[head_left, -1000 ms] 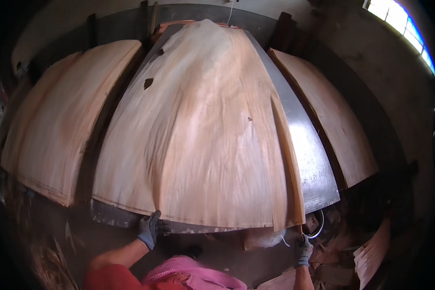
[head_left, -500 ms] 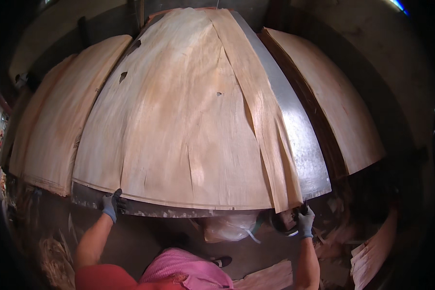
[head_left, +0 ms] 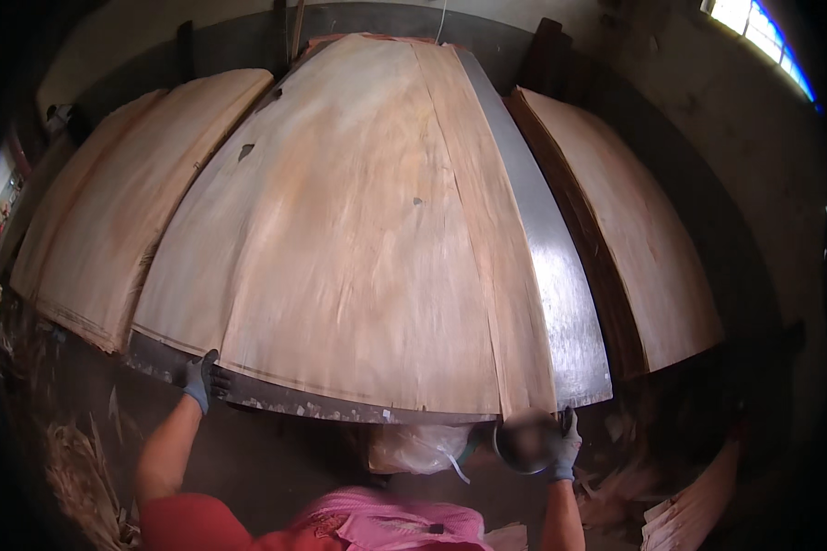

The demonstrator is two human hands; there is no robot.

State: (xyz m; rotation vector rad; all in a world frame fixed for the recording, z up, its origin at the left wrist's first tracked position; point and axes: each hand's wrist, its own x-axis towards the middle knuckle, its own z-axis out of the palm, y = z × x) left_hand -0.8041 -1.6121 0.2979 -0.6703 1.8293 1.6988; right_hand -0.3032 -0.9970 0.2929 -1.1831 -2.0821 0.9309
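Note:
A broad, pale wood veneer sheet point(head_left: 358, 248) covers most of a metal-topped table, with a few small holes in it. Along its right side lies a narrow veneer strip point(head_left: 501, 248), their long edges close together. My left hand point(head_left: 206, 381), in a grey glove with dark fingers, is at the sheet's front left edge, thumb up and fingers apart. At the front right, my right hand point(head_left: 565, 450), gloved alike, is by the strip's near corner and the metal edge. Its dark fingertips blend into the shadow, so its grip is unclear.
Bare metal plate point(head_left: 565, 303) shows right of the strip. Veneer stacks flank the table, one at left point(head_left: 175, 184) and one at right point(head_left: 629, 230). Below the front edge are a clear plastic bag point(head_left: 418, 448) and a blurred round object point(head_left: 526, 441). Veneer scraps point(head_left: 694, 500) lie at lower right.
The strip, earlier wavy with a gap along the broad sheet, now lies flatter and closer against it. My right hand has moved slightly lower and left in view; the view has shifted.

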